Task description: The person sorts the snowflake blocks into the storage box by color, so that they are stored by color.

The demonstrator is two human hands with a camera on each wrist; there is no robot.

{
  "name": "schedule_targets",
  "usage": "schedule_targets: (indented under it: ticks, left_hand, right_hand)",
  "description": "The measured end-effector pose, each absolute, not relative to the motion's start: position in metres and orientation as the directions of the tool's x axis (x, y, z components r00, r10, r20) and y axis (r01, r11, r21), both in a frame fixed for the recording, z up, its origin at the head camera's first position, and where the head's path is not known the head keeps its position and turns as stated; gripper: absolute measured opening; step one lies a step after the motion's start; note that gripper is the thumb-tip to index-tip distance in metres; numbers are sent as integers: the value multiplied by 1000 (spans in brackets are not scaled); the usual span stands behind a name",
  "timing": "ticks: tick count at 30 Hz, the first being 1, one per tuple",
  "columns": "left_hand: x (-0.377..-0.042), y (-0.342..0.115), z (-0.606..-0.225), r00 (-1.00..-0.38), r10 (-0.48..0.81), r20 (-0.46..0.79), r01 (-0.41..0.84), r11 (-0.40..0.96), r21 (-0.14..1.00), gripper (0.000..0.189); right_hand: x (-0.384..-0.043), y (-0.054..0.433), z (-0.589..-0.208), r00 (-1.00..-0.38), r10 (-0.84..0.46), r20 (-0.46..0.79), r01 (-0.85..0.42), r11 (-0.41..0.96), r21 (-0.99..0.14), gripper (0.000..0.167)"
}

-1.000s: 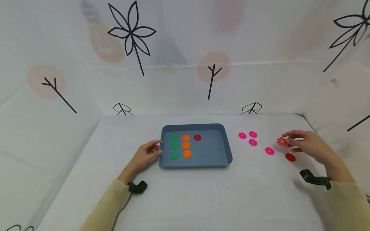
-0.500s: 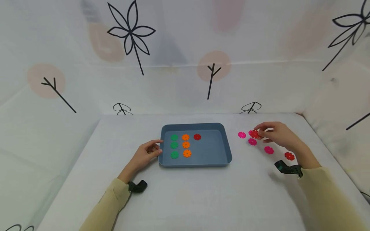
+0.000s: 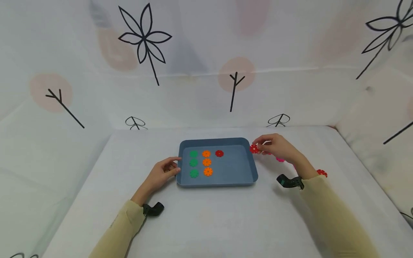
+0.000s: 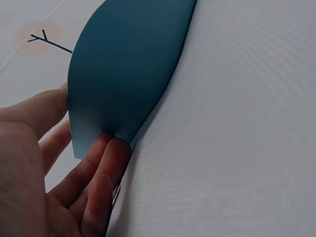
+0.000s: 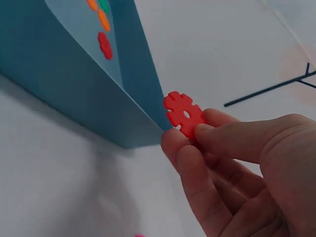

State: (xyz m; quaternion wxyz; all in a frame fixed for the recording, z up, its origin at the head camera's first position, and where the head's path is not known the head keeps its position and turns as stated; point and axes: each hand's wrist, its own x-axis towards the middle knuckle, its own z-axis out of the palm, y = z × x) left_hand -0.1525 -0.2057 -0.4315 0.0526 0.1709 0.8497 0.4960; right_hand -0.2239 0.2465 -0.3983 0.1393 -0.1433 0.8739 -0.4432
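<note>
My right hand (image 3: pixel 278 146) pinches a red notched disc (image 5: pixel 180 112) between thumb and fingers, just beside the tray's upper right rim. The disc is tilted, its centre hole showing in the right wrist view. My left hand (image 3: pixel 162 173) holds the left edge of the blue-grey tray (image 3: pixel 237 168); in the left wrist view, several fingers (image 4: pixel 106 158) rest against its outer wall. Inside the tray lie a column of green discs (image 3: pixel 193 162), a column of orange discs (image 3: pixel 207 162) and one red disc (image 3: pixel 219 153) at the top of a third column.
Right of the tray, pink discs (image 3: pixel 280 159) lie on the white table (image 3: pixel 206 218), partly hidden by my right hand and forearm. Another red disc (image 3: pixel 322 173) lies farther right. Patterned white cloth (image 3: pixel 193 100) hangs behind the table.
My right hand has carried the red disc leftward from the table's right side, over the pink discs, to the tray's right rim. My left hand stays at the tray's left edge.
</note>
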Motion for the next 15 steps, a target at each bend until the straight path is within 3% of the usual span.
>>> schedule_targets:
  ticks: [15]
  left_hand:
    - [-153,-205,-433,-935,341,95,248,439,863,42]
  right_hand:
    - [-237,192,-410,-879,-471,-75,-183,478,-859,20]
